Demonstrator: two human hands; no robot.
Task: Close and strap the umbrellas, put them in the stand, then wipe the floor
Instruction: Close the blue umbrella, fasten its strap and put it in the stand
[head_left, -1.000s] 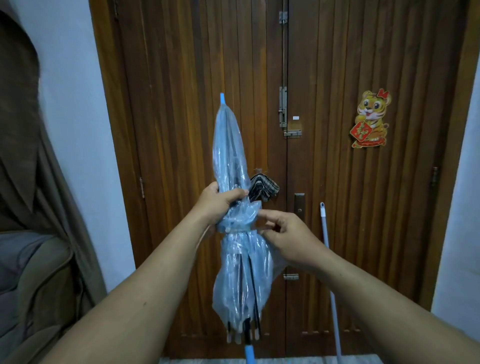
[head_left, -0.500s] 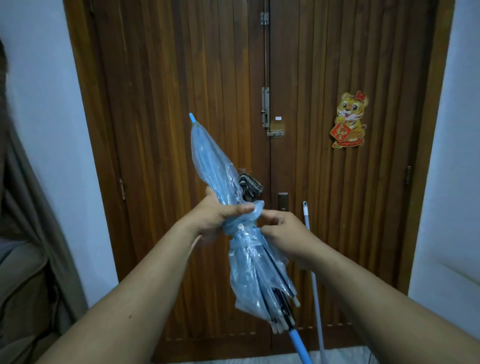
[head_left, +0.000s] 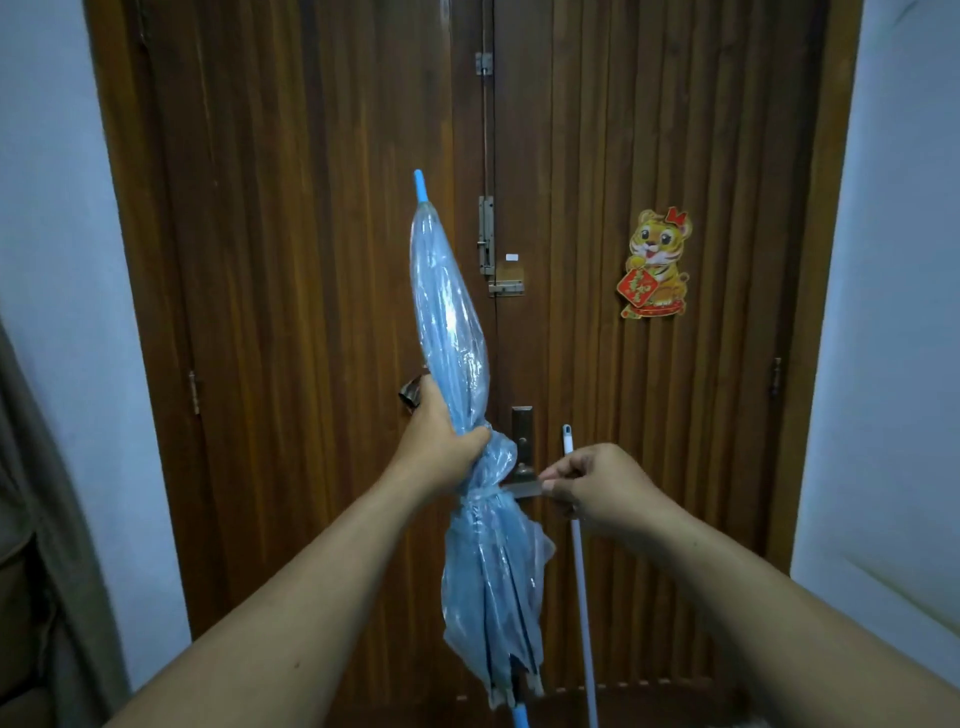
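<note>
A closed, clear blue umbrella (head_left: 451, 332) stands nearly upright, tip up, canopy gathered at its middle, its strap (head_left: 522, 489) pulled out sideways.

You are looking at a dim indoor view with soft, even light and no hard shadows. The wooden door (head_left: 519, 156) reads dark, its grain sharp at the centre. Pale highlights glint on the plastic of the umbrella (head_left: 452, 322). Your wide lens bends the white walls (head_left: 47, 208) outward, and the curtain (head_left: 31, 467) at the left edge smears into blur.
</note>
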